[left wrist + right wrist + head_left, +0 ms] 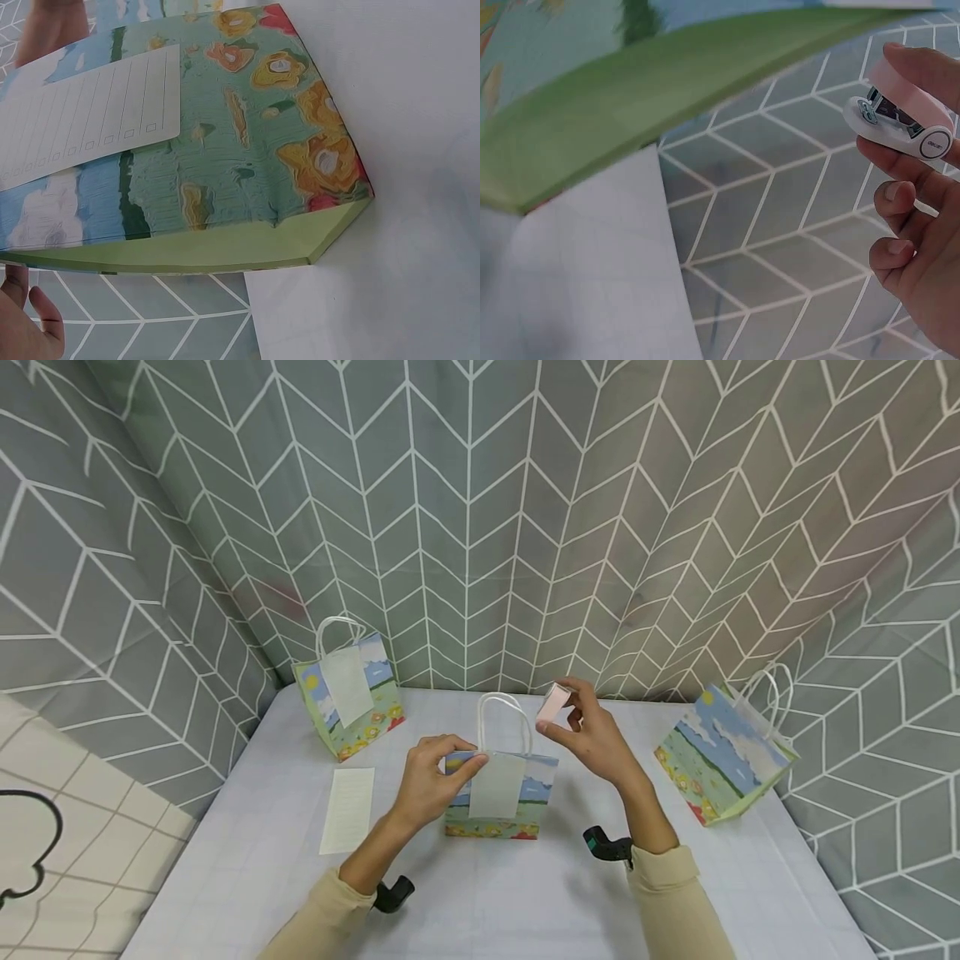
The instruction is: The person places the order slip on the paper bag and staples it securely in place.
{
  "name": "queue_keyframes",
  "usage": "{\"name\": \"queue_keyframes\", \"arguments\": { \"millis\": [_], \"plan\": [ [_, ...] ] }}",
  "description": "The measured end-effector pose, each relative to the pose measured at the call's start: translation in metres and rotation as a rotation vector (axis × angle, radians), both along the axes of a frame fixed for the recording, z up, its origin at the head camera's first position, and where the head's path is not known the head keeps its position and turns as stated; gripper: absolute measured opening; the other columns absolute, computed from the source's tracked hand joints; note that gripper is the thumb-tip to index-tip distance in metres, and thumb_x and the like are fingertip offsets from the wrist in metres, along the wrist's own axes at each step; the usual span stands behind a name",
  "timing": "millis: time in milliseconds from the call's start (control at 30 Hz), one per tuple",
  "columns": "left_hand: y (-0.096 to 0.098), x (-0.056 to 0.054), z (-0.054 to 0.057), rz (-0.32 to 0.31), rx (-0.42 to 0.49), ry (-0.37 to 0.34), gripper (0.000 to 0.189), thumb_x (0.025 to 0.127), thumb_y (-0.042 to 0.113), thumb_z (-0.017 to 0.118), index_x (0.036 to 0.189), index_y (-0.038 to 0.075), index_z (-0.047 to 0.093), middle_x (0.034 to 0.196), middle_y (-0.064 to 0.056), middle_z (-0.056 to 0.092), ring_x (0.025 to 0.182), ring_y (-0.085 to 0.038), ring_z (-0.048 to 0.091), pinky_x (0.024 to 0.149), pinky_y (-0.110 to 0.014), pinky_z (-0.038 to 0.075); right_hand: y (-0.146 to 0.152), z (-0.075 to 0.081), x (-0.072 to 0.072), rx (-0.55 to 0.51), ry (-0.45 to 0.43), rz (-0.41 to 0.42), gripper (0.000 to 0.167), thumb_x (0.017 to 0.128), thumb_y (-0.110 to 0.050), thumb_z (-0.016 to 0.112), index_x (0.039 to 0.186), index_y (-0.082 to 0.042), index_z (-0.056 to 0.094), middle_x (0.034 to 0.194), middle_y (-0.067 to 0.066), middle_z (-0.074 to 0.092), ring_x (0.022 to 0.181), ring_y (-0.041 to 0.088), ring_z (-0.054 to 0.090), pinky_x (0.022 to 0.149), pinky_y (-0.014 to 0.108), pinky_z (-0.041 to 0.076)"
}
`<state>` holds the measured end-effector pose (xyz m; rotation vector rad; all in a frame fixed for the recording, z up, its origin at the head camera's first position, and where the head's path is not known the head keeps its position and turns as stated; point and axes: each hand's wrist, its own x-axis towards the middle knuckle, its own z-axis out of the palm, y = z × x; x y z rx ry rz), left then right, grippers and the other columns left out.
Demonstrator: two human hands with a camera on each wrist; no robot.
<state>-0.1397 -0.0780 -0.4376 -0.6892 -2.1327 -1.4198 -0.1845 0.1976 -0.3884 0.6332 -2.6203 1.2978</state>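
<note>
A small paper gift bag [538, 789] with painted sky and flowers stands at the middle of the table. Over its front lies a white card [497, 789], which the left wrist view shows as a lined checklist [97, 112]. My left hand [435, 783] pinches the bag's top edge and the card's upper left corner between thumb and fingers. To the right of the bag's white handles [504, 697], my right hand [596, 739] holds a small pink and white stapler [907, 112] in the air, its jaws apart and touching nothing.
A similar bag [381, 714] with a white card on it stands at the back left. Another bag [716, 756] stands tilted in view at the right. A loose checklist sheet [347, 810] lies left of my left hand. Patterned curtains [480, 527] hang behind the table [510, 902].
</note>
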Motion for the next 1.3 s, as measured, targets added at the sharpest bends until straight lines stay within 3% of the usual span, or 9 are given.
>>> {"name": "queue_keyframes", "arguments": {
  "millis": [300,600,967,1100,1300],
  "plan": [
    [0.001,0.001,0.001,0.007,-0.010,0.002,0.009,0.084,0.018,0.083,0.088,0.014,0.076,0.090,0.002,0.077,0.086,-0.021,0.069,0.083,-0.044,0.045,-0.016,0.010,0.006,-0.021,-0.002,0.055,0.070,0.092,-0.028,0.075,0.149,-0.019,0.035,0.104,0.006,0.056,0.082,0.025,0.045,0.068,0.037,0.037],
    [0.001,0.001,0.001,0.026,-0.017,-0.008,0.009,0.085,0.020,0.083,0.088,0.015,0.076,0.091,0.003,0.077,0.086,-0.021,0.067,0.080,-0.043,0.046,-0.033,0.016,0.014,0.007,0.040,0.104,0.073,0.088,-0.032,0.080,0.146,-0.023,0.037,0.099,0.000,0.055,0.081,0.031,0.049,0.067,0.034,0.038],
    [0.004,0.000,0.003,0.030,-0.004,-0.004,0.009,0.085,0.020,0.083,0.085,0.016,0.075,0.087,0.005,0.076,0.084,-0.014,0.066,0.082,-0.045,0.046,-0.041,0.022,0.025,0.015,0.039,0.156,0.071,0.089,-0.022,0.079,0.147,-0.024,0.037,0.101,0.005,0.055,0.083,0.030,0.048,0.066,0.034,0.038],
    [0.004,0.000,0.002,0.033,-0.005,-0.005,0.009,0.085,0.018,0.083,0.085,0.015,0.074,0.086,0.005,0.076,0.084,-0.013,0.067,0.083,-0.046,0.046,-0.044,0.023,0.029,0.022,0.037,0.163,0.070,0.089,-0.027,0.079,0.145,-0.030,0.039,0.097,0.002,0.051,0.083,0.031,0.048,0.064,0.032,0.037],
    [0.004,-0.001,0.001,0.036,-0.027,0.049,0.009,0.084,0.010,0.081,0.088,0.012,0.074,0.086,0.002,0.076,0.083,-0.016,0.069,0.083,-0.047,0.047,-0.052,0.026,0.035,0.039,0.054,0.176,0.070,0.086,-0.036,0.081,0.143,-0.030,0.043,0.094,0.001,0.048,0.085,0.028,0.046,0.064,0.032,0.037]
  ]
}}
